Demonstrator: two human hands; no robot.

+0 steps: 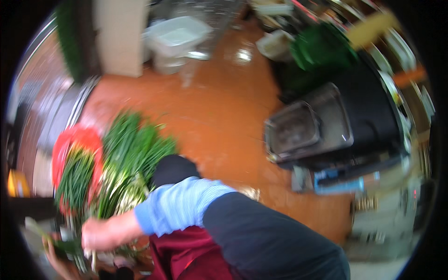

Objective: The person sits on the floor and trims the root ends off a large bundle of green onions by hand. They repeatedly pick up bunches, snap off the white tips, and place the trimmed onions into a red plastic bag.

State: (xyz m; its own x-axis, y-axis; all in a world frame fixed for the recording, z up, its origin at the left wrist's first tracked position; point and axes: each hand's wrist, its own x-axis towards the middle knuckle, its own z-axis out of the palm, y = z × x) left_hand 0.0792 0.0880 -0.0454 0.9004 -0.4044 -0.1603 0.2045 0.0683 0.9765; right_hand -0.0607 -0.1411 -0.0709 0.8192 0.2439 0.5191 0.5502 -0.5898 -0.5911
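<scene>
The picture is blurred. At lower left, my right hand (99, 235), below a blue striped sleeve (185, 206), is closed on green onion stalks (93, 261) whose pale ends poke out beneath it. My left hand (57, 257), partly cut off by the dark rim, has its fingers around a long green onion (40, 229) with a pale end pointing up and left. Just beyond my hands lies a large heap of green onions (131, 157) on the floor. Beside it, another bunch of green onions (75, 171) rests on a red plastic bag (94, 140).
Orange-brown wet floor (217, 115) spreads ahead. Plastic tubs (178, 33) stand at the top. On the right are grey trays (294, 127) on a black surface (378, 105), a green bin (322, 47) and a blue box (339, 182). A maroon apron (189, 252) hangs before me.
</scene>
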